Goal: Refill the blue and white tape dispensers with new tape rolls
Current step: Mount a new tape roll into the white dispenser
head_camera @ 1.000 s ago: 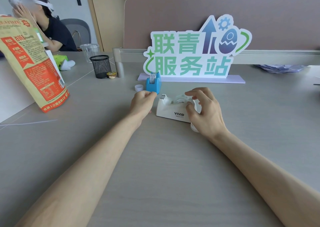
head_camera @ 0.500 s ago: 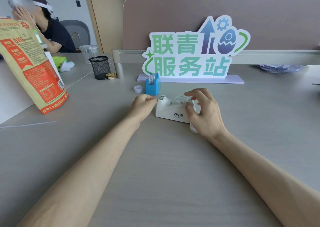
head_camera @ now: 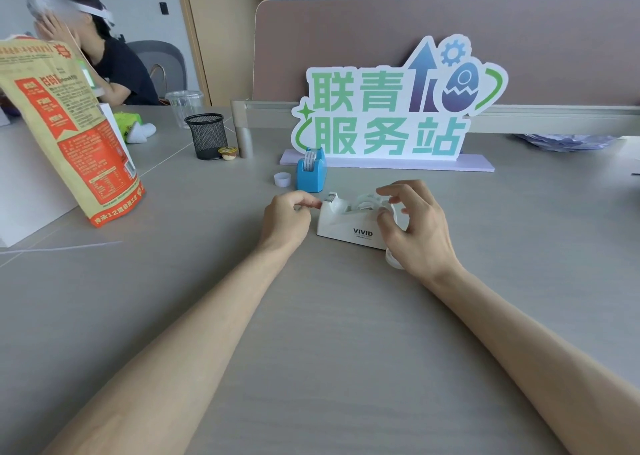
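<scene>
Two dispensers, blue dispenser (head_camera: pixel 310 174) and white dispenser (head_camera: pixel 346 224), on grey desk (head_camera: pixel 329 333).

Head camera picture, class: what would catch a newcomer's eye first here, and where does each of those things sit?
The big green and blue sign stands at the back of the desk, against the divider. In the middle, both hands work the white tape dispenser: the left hand pinches at its cutter end, the right hand curls over the roll end. The blue tape dispenser stands just behind, and an orange printed bag leans at the left.
</scene>
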`<move>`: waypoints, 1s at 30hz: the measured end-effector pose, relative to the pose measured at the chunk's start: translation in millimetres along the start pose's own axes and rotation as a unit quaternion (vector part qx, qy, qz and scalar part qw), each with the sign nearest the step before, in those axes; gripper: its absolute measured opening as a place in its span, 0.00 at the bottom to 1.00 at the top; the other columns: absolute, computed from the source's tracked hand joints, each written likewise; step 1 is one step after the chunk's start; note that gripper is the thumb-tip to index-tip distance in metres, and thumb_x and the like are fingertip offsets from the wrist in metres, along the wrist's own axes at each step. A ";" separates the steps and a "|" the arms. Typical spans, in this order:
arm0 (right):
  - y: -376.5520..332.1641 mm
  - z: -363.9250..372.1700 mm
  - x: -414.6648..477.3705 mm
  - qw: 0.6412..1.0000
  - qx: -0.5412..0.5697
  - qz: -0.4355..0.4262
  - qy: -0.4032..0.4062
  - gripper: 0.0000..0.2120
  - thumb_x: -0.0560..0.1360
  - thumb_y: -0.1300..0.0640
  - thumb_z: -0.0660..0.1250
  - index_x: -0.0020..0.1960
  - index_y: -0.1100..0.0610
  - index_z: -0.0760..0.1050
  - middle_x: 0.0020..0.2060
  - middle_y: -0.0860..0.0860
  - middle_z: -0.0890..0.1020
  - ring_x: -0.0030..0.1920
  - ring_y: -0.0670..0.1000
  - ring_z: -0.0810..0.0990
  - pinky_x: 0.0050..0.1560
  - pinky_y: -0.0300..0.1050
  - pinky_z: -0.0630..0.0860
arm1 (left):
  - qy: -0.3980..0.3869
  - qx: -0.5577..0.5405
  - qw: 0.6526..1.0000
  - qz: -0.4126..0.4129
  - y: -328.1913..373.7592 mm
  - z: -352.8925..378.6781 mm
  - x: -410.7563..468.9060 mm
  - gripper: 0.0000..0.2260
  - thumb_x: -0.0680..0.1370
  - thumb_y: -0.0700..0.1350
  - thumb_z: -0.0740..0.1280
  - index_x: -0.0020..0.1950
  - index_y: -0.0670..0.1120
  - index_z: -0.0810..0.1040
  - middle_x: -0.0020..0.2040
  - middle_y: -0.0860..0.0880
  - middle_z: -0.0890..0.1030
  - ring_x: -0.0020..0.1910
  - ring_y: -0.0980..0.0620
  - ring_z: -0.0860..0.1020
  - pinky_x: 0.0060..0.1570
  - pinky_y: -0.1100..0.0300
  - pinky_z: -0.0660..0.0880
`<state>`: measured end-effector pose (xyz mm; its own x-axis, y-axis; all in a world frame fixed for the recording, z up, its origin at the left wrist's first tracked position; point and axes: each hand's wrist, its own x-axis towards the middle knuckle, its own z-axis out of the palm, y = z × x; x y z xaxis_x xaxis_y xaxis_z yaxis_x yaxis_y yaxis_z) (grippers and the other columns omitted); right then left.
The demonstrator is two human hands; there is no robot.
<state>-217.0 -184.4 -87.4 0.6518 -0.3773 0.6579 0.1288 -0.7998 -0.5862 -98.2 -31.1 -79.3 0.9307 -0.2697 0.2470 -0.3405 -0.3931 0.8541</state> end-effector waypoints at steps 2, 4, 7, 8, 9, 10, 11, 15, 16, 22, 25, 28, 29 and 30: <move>-0.2 -0.2 -0.3 1.000 0.002 0.004 -0.001 0.12 0.73 0.61 0.64 0.55 0.55 0.78 0.56 0.47 0.78 0.52 0.49 0.78 0.50 0.43 0.74 | 0.010 0.045 0.998 0.034 0.5 -2.7 -4.4 0.20 0.74 0.31 0.55 0.48 0.46 0.84 0.50 0.40 0.81 0.39 0.44 0.75 0.24 0.71 0.61; -1.3 -1.0 -0.4 1.000 0.005 0.010 -0.001 0.12 0.73 0.61 0.65 0.55 0.54 0.78 0.56 0.47 0.78 0.52 0.48 0.78 0.50 0.43 0.74 | 0.014 0.075 0.995 0.063 -0.8 -3.1 -6.5 0.20 0.73 0.31 0.55 0.49 0.46 0.85 0.52 0.45 0.81 0.40 0.45 0.73 0.27 0.70 0.63; -1.4 -3.7 -0.6 0.999 0.000 0.028 -0.032 0.15 0.73 0.60 0.66 0.59 0.53 0.76 0.59 0.48 0.77 0.55 0.50 0.78 0.54 0.47 0.75 | -0.001 0.095 0.993 0.064 0.2 -5.5 -8.9 0.17 0.74 0.35 0.57 0.48 0.48 0.84 0.50 0.51 0.82 0.43 0.50 0.75 0.38 0.62 0.68; -0.8 -5.1 -0.7 0.998 0.000 0.042 -0.055 0.17 0.73 0.58 0.65 0.61 0.53 0.74 0.60 0.48 0.77 0.56 0.51 0.77 0.56 0.49 0.75 | -0.035 0.106 0.992 0.053 0.5 -7.7 -9.0 0.14 0.74 0.38 0.59 0.47 0.49 0.84 0.47 0.53 0.81 0.45 0.50 0.77 0.40 0.61 0.70; -0.2 -6.5 -0.8 0.995 0.005 0.057 -0.080 0.19 0.73 0.56 0.65 0.63 0.51 0.73 0.60 0.48 0.78 0.58 0.52 0.77 0.57 0.51 0.75 | -0.089 0.113 0.989 0.038 1.1 -11.2 -8.7 0.11 0.73 0.42 0.61 0.47 0.52 0.83 0.45 0.55 0.81 0.47 0.51 0.78 0.42 0.60 0.72; -0.2 -8.0 -1.4 0.993 0.011 0.069 -0.100 0.20 0.72 0.54 0.64 0.64 0.50 0.71 0.59 0.49 0.79 0.58 0.52 0.78 0.58 0.52 0.76 | -0.148 0.109 0.983 0.024 0.6 -15.5 -8.0 0.09 0.73 0.46 0.63 0.48 0.53 0.81 0.45 0.56 0.81 0.49 0.52 0.78 0.45 0.59 0.73; -0.6 -9.5 -1.7 0.990 0.016 0.078 -0.113 0.22 0.70 0.52 0.63 0.65 0.49 0.71 0.58 0.49 0.80 0.58 0.53 0.78 0.58 0.53 0.76 | -0.195 0.100 0.976 0.016 -0.8 -19.2 -6.5 0.08 0.72 0.49 0.66 0.50 0.53 0.81 0.47 0.56 0.82 0.51 0.54 0.79 0.49 0.58 0.74; -4.3 -15.8 -1.8 0.987 0.057 0.096 -0.111 0.20 0.72 0.55 0.64 0.64 0.51 0.72 0.56 0.47 0.81 0.56 0.49 0.79 0.56 0.49 0.77 | -0.177 0.094 0.979 0.045 -9.0 -16.5 -3.9 0.11 0.72 0.54 0.72 0.50 0.50 0.81 0.46 0.55 0.83 0.49 0.56 0.80 0.46 0.59 0.74; -4.8 -17.2 -1.5 0.986 0.073 0.102 -0.106 0.18 0.74 0.57 0.65 0.64 0.52 0.73 0.56 0.46 0.81 0.55 0.48 0.79 0.53 0.46 0.78 | -0.138 0.113 0.982 0.060 -10.3 -12.6 -4.4 0.12 0.72 0.54 0.72 0.49 0.48 0.80 0.45 0.54 0.82 0.47 0.54 0.79 0.42 0.59 0.72; -2.0 -21.7 -2.4 0.973 0.138 0.135 -0.127 0.16 0.73 0.61 0.65 0.60 0.51 0.75 0.54 0.48 0.80 0.53 0.46 0.78 0.35 0.38 0.81 | -0.147 0.104 0.978 0.109 -0.2 -2.0 -14.8 0.08 0.75 0.52 0.68 0.47 0.49 0.76 0.45 0.55 0.80 0.47 0.55 0.77 0.45 0.60 0.70; 4.2 -22.1 0.5 0.965 0.160 0.165 -0.129 0.16 0.73 0.62 0.67 0.59 0.51 0.76 0.54 0.50 0.82 0.53 0.49 0.81 0.43 0.51 0.83 | -0.212 0.087 0.968 0.105 0.9 -4.7 -18.5 0.10 0.73 0.55 0.69 0.48 0.51 0.76 0.51 0.56 0.80 0.54 0.59 0.76 0.54 0.61 0.71; 8.9 -21.2 3.1 0.952 0.178 0.200 -0.145 0.13 0.72 0.61 0.70 0.56 0.53 0.78 0.52 0.51 0.84 0.51 0.51 0.83 0.50 0.52 0.82 | -0.231 0.065 0.966 0.091 -1.9 -6.3 -19.6 0.19 0.68 0.59 0.73 0.51 0.52 0.74 0.54 0.57 0.78 0.58 0.60 0.74 0.58 0.60 0.70; 9.5 -20.1 3.4 0.951 0.175 0.206 -0.152 0.12 0.72 0.59 0.71 0.55 0.53 0.79 0.52 0.50 0.84 0.51 0.50 0.84 0.50 0.51 0.82 | -0.228 0.069 0.967 0.088 -2.5 -5.1 -20.0 0.22 0.67 0.60 0.74 0.53 0.52 0.73 0.56 0.57 0.77 0.58 0.60 0.73 0.58 0.60 0.70; 9.8 -19.1 3.4 0.950 0.169 0.210 -0.157 0.11 0.72 0.58 0.72 0.53 0.53 0.80 0.51 0.50 0.84 0.50 0.50 0.84 0.51 0.51 0.82 | -0.219 0.082 0.968 0.090 -2.5 -3.3 -20.8 0.23 0.66 0.61 0.75 0.54 0.52 0.72 0.57 0.57 0.76 0.59 0.59 0.73 0.57 0.60 0.69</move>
<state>-227.8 -202.4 -81.9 0.8827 -0.4300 0.1898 0.0062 -0.3932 -0.9194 -116.3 -21.6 -85.1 0.7207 -0.6798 0.1356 -0.5412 -0.4295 0.7229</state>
